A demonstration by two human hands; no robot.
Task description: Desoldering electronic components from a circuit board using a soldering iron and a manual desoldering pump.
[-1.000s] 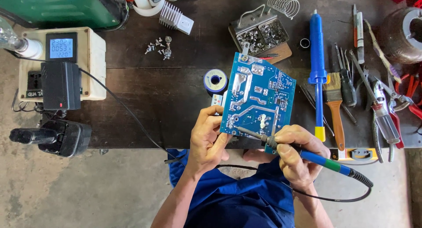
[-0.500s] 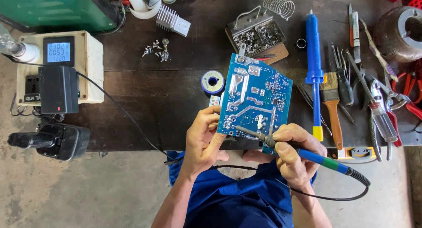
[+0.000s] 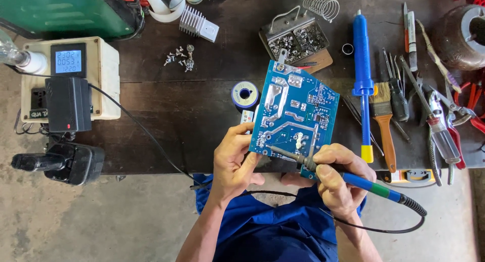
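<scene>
Dark wood desk [image 3: 166, 120]: fills the upper frame, crowded with tools; bare floor below it at lower left.
Green case [image 3: 60, 12]: upper left corner, above a cream meter box [image 3: 108, 65] with a black adapter plugged in.
Board [image 3: 295, 113]: blue circuit board, centre frame, tilted up over the desk edge, solder side toward the camera.
Left hand [image 3: 235, 163]: closed on the board's lower left edge, thumb on its face, fingers behind.
Right hand [image 3: 336, 181]: wrapped pen-fashion round the iron [image 3: 348, 178], a blue and green handle whose tip rests on the board's lower middle, just beside a bright solder blob.
Pump [image 3: 362, 80]: blue desoldering pump, right of the board, with a brush [image 3: 385, 123] beside it.
Solder reel [image 3: 245, 94]: just left of the board.
Screws [image 3: 179, 57]: loose, upper centre-left.
Risk: the board hangs on one hand only; pressure from the tip could tip it and let the tip skid across neighbouring tracks, bridging them. The hot tip sits near the left fingers, and the cord looping across the lap could snag and jerk the iron.
</scene>
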